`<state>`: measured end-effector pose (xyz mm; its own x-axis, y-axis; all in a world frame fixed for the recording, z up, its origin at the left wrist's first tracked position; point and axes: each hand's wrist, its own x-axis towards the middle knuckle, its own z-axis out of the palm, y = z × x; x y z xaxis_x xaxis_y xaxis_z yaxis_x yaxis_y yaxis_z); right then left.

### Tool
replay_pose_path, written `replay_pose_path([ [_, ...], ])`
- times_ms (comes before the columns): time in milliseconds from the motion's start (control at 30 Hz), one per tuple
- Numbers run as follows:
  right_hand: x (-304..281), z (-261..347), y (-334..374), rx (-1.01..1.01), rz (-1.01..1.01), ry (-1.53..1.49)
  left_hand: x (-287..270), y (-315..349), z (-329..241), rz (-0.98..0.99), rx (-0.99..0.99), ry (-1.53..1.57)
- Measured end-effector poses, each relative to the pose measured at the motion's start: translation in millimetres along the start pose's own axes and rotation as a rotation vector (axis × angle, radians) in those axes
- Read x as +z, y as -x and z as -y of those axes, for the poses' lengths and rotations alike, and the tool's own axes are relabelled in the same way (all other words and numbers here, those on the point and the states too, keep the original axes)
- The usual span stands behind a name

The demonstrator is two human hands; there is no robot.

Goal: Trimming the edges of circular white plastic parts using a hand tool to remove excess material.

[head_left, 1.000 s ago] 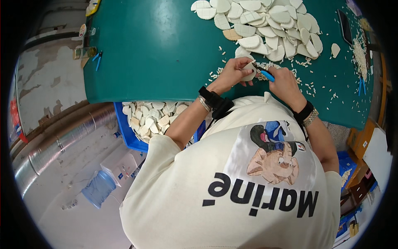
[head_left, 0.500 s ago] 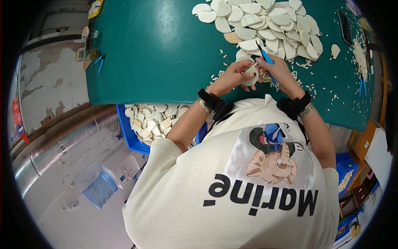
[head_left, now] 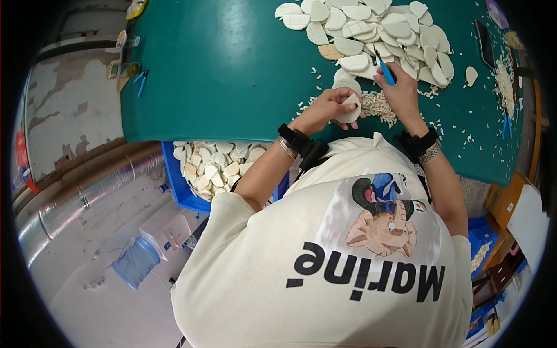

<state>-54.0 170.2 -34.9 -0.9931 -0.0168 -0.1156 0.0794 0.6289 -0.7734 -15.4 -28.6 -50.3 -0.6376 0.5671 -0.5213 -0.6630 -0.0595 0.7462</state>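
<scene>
In my left hand [head_left: 332,107] is a cream-white, rounded flat piece [head_left: 350,110] with a pointed top, pinched between thumb and fingers. My right hand [head_left: 400,91] grips a pair of small blue-handled nippers [head_left: 387,74], their dark tip pointing up and away. The tip is apart from the held piece and near a big heap of similar half-round pieces [head_left: 400,35], some marked with grid lines. Between my hands and the heap lie many small cream offcuts [head_left: 378,107] on the green table [head_left: 203,81].
A blue bin [head_left: 180,191] full of similar pieces [head_left: 212,165] stands below the table edge at left. Other blue-handled nippers [head_left: 142,84] lie on the left. Toward the right are a phone [head_left: 484,43], a lone piece [head_left: 471,76] and an offcut pile [head_left: 505,87].
My right hand with the nippers has moved away from the held piece, to the right and slightly outward. The left hand keeps the piece in nearly the same place.
</scene>
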Motion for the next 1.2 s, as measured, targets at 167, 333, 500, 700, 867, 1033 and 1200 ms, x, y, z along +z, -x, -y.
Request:
replay_pose_path([
  [167, -17, 3, 0, -0.056, 0.031, 0.157, 2, 3, -4, -0.041, 0.02, 0.02],
  [333, -11, -8, 4, -0.074, 0.018, 0.179, 1, 3, -10, -0.148, -0.059, 0.036],
  [500, 5, -16, -17, -0.256, 0.031, 0.273, -11, 8, -7, -0.239, -0.024, 0.043],
  [700, 26, -1, -36, -0.601, 0.073, 0.43, -28, 17, -10, -0.312, -0.023, 0.143],
  [867, 32, 1, -37, -0.639, 0.033, 0.487, -35, 20, -4, -0.302, 0.114, 0.281],
  [1033, 27, 9, -43, -0.597, -0.195, 0.253, -34, 7, -4, -0.318, 0.237, 0.26],
  [1200, 16, 35, -18, 0.198, 0.137, -0.554, -17, -14, -19, -0.336, 0.322, 0.266],
])
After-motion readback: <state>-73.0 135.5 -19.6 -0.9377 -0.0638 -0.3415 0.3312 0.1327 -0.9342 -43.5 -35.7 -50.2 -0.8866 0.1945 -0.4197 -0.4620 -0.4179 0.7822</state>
